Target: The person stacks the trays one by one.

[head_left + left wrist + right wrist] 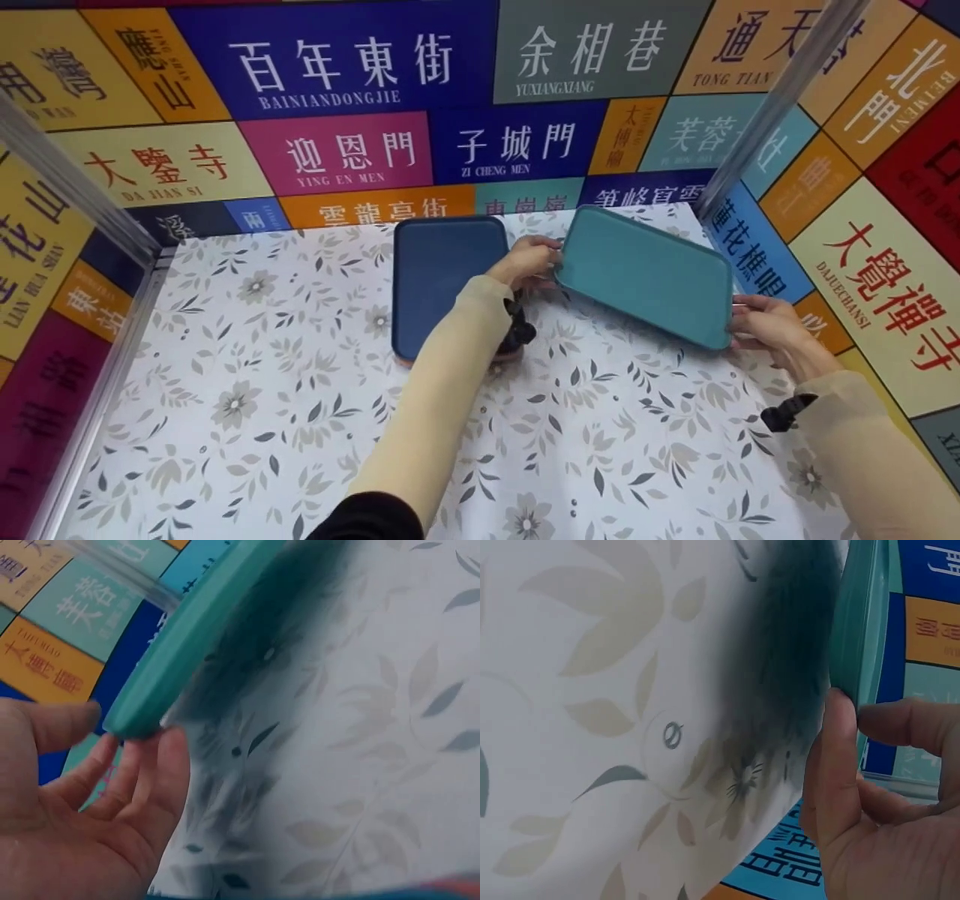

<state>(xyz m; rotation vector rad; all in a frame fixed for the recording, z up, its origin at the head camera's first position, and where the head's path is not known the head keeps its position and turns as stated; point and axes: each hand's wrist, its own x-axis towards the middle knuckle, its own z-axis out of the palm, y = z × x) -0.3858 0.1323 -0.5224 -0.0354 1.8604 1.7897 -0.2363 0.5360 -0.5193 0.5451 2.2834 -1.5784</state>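
Note:
A teal rectangular tray (645,277) is held tilted a little above the cloth, between both hands. The left hand (529,262) holds its left end, fingertips under the rim and the thumb by the edge. At the other end, the right hand (772,330) pinches the right rim between thumb and fingers, as the right wrist view shows with the tray (859,630) edge-on. A dark blue tray (442,270) lies flat on the table to the left, partly covered by the left forearm. An orange-red edge (506,355) shows beneath it.
A white cloth with grey flowers and leaves (247,405) covers the table. Panels of coloured signs (337,150) stand behind and at both sides, with metal posts (780,97) at the corners. Each wrist wears a black strap mount (787,412).

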